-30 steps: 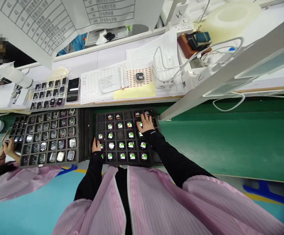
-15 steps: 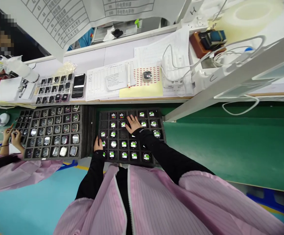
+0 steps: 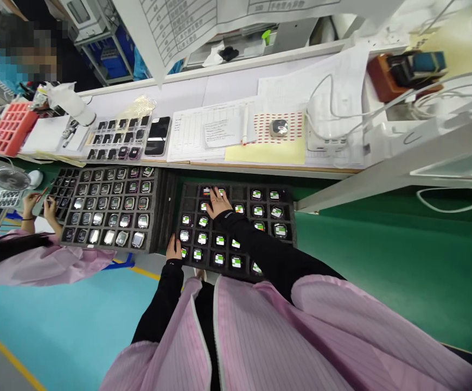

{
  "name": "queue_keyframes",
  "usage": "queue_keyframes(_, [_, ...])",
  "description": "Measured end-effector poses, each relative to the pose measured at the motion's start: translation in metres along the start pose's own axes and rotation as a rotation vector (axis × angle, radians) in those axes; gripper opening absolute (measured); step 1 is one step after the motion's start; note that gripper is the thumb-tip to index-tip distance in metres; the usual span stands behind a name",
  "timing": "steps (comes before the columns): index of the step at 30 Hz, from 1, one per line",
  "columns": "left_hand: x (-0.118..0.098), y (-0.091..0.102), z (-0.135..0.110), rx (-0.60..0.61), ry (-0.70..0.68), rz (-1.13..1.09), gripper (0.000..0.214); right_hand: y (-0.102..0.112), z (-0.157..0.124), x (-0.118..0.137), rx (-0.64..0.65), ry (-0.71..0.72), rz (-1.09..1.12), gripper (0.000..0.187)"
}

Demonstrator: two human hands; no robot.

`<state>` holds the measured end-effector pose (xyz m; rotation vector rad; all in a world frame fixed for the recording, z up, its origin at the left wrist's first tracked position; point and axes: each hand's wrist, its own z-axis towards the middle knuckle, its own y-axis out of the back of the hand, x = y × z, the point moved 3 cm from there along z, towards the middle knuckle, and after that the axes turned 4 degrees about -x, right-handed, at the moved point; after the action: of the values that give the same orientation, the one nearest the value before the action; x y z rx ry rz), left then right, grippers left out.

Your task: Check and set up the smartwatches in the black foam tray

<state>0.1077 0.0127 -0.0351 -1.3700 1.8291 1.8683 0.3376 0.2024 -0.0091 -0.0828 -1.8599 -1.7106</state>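
Observation:
A dark foam tray (image 3: 240,193) in front of me has square slots, many with watches lying in them, their small screens lit green and white. My right hand (image 3: 219,205) is over the upper part of this tray, palm down with fingers apart. Its fingertips touch or hover over a watch (image 3: 222,191) in the top row; which of these I cannot tell. My left hand (image 3: 174,248) grips the tray's left edge near the lower corner, some of its fingers hidden.
Left of my tray lies a stack of foam trays (image 3: 153,212) full of watches. Beyond it are a co-worker's hands (image 3: 50,209). Papers (image 3: 187,144), a phone (image 3: 157,136) and a single watch (image 3: 279,127) lie on the shelf. A slanted grey post (image 3: 342,187) stands at right.
My view has swung left. Relative to the tray, my right hand has shifted left by about one column, uncovering an empty top-row slot. My left hand stays at the tray's left edge.

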Motion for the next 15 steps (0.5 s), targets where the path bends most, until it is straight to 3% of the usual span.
queue_keyframes(8, [0.007,0.004,-0.018,0.003,-0.058,-0.017,0.052,-0.007,0.0,0.011,0.009,-0.019,0.002,0.073])
queue_keyframes(15, [0.013,0.003,-0.015,0.023,-0.072,-0.023,0.054,0.001,-0.061,-0.007,-0.027,-0.181,-0.003,0.07])
